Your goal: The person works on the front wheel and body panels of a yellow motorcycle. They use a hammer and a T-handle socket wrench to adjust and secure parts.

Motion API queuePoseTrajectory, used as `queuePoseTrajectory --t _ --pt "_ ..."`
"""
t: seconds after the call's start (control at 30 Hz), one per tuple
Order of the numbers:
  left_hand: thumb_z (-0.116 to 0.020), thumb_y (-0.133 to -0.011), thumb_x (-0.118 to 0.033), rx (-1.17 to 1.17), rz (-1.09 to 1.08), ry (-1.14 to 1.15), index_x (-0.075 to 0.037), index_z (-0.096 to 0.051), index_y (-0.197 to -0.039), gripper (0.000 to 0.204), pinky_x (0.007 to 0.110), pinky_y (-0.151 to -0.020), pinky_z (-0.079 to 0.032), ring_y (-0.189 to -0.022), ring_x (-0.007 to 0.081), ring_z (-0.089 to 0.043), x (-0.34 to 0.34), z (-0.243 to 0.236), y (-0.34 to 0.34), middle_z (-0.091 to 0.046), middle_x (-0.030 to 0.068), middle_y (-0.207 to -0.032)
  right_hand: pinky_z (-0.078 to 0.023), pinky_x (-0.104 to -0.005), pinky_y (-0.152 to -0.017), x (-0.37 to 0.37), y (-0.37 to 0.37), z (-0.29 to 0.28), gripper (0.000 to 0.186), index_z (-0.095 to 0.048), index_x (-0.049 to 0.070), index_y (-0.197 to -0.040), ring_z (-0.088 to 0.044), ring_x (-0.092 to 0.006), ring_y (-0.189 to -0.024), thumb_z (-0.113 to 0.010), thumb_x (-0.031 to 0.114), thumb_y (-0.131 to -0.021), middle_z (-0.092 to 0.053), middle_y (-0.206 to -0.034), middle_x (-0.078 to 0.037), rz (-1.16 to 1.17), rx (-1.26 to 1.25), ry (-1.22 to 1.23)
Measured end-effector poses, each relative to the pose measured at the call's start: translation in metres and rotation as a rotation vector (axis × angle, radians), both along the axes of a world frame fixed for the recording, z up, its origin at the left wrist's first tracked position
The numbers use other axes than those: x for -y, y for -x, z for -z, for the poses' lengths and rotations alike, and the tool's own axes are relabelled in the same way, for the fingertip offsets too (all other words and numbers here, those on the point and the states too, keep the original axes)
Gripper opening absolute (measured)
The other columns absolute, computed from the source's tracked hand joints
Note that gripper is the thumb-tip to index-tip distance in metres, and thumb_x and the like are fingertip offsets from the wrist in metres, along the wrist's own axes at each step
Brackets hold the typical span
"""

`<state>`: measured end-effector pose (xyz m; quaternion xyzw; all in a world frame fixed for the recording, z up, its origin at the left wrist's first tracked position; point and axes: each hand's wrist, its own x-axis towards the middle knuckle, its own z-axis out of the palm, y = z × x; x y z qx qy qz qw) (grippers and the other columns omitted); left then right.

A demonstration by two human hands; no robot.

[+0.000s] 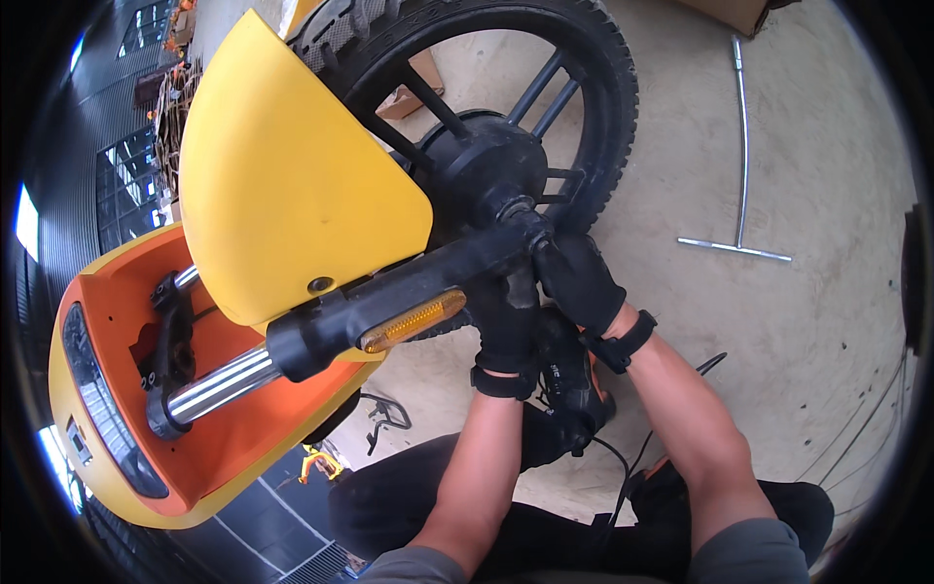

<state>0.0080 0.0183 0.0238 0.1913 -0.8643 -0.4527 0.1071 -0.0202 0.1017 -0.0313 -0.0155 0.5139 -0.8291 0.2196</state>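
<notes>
My right hand [582, 282], in a black glove, has its fingers curled at the axle end of a black fork leg [375, 292], beside the hub [472, 170] of a knobby-tyred wheel [613, 127]. My left hand [501, 321], also gloved, is closed just under that leg; what its fingers hold is hidden. The fork leg has an amber reflector [413, 319] and a chrome tube [224, 384]. A yellow mudguard [292, 165] sits over the wheel. The tube runs into a black clamp in an orange-and-yellow front housing [214, 467].
A silver T-handle wrench [741, 185] lies on the concrete floor [808, 321] at right. My bent legs and black-and-orange shoe [574, 389] are below my hands, near dark cables [615, 457]. Cardboard boxes [715, 12] stand behind the wheel, and piled material [170, 136] at left.
</notes>
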Motion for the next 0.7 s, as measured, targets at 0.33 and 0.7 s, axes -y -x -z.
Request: queuePoseTrajectory --t 0.33,0.7 --pt "-0.059 -0.086 -0.011 0.013 0.075 -0.070 -0.001 -0.052 -0.113 0.029 0.031 -0.085 -0.044 -0.096 0.0179 -0.054 -0.003 -0.016 -0.011 -0.056 0.0096 -0.108 -0.040 -0.0296 -0.054 0.007 -0.010 0.004 0.018 -0.058 -0.003 -0.088 -0.050 -0.0142 -0.059 -0.046 0.009 -0.089 -0.054 -0.064 -0.006 0.117 -0.164 -0.077" --pt "-0.059 -0.080 -0.006 -0.211 0.130 0.342 0.003 -0.056 -0.108 0.030 0.034 -0.079 -0.047 -0.090 0.0283 -0.061 0.042 0.002 -0.007 -0.059 0.0172 -0.104 -0.041 -0.0242 -0.053 -0.007 -0.007 0.015 0.050 -0.057 0.002 -0.076 -0.050 -0.0116 -0.054 -0.033 0.039 -0.097 -0.055 -0.065 -0.005 -0.094 -0.014 -0.042"
